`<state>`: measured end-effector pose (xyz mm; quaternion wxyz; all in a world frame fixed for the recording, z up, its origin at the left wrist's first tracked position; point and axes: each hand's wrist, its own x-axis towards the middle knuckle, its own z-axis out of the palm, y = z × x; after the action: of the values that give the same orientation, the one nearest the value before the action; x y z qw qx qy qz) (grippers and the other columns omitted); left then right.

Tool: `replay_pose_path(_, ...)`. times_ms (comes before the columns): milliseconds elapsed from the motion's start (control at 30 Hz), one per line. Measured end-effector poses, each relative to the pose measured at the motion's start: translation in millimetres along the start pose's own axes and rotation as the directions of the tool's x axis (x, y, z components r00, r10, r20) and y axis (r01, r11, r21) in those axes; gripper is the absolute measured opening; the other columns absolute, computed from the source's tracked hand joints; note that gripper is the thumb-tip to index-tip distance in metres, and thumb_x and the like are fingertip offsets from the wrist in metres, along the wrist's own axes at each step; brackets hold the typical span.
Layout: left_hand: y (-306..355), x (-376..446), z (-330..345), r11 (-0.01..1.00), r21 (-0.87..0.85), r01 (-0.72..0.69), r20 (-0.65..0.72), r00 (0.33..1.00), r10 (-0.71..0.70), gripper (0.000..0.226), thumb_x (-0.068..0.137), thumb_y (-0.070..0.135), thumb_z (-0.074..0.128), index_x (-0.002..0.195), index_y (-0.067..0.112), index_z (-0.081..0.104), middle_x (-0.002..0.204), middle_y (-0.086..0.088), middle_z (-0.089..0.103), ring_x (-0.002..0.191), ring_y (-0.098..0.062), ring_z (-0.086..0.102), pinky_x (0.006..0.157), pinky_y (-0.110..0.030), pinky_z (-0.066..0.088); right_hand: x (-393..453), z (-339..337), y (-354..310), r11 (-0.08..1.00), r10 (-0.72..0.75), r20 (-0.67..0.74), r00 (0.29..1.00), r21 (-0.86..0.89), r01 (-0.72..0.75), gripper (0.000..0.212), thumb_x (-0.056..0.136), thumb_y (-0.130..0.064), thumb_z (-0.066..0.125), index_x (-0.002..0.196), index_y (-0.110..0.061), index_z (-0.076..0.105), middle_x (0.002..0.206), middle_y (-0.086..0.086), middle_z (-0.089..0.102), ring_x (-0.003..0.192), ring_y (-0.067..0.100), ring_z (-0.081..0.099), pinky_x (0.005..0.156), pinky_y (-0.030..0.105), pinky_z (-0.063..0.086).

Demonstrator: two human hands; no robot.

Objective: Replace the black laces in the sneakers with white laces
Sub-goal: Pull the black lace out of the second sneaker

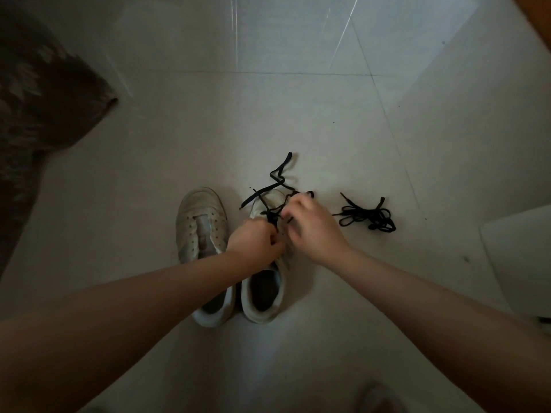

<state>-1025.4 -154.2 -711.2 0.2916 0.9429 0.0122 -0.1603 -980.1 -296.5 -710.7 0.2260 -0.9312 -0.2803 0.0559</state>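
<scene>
Pale glossy tiled floor, dim room; two white sneakers side by side, both hands pinching the right sneaker's black lace; loose black lace lies right

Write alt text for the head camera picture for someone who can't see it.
Both hands, left hand and right hand, pull a black lace from the right sneaker on a tiled floor. The left sneaker is laceless; another removed lace lies right.
</scene>
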Motion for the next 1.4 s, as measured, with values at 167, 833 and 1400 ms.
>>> replay_pose_path(167,-1,0,0,1.0,0.008,-0.007,0.0,1.0,0.007,0.028,0.087,0.028,0.056,0.063,0.015,0.053,0.074,-0.005,0.055,0.062,-0.016,0.05,0.054,-0.025,0.036,1,3,1,0.976,-0.102,0.122,0.987,-0.179,0.123,0.017,0.072,0.002,0.057,0.086,-0.005,0.062,0.083,0.014,0.061,0.07,0.036,0.06,0.056,0.033,0.038)
replay_pose_path(833,1,-1,-2,1.0,0.019,-0.017,0.011,1.0,0.017,0.035,0.087,0.03,0.056,0.057,0.017,0.045,0.073,-0.006,0.055,0.063,-0.016,0.05,0.053,-0.023,0.033,4,-8,20,0.96,-0.014,0.175,0.985,-0.272,0.062,0.019,0.094,-0.016,0.048,0.106,-0.018,0.062,0.106,0.0,0.064,0.105,0.024,0.055,0.082,0.034,0.03)
replay_pose_path(1400,-9,4,-7,0.972,-0.212,0.097,-0.11,0.986,-0.122,0.025,0.081,0.03,0.064,0.094,0.016,0.048,0.083,0.002,0.052,0.072,-0.016,0.051,0.06,-0.029,0.041,10,-35,10,0.993,0.027,0.251,0.968,-0.115,0.002,0.025,0.089,-0.027,0.058,0.113,-0.021,0.061,0.112,-0.002,0.058,0.101,0.019,0.055,0.081,0.031,0.043)
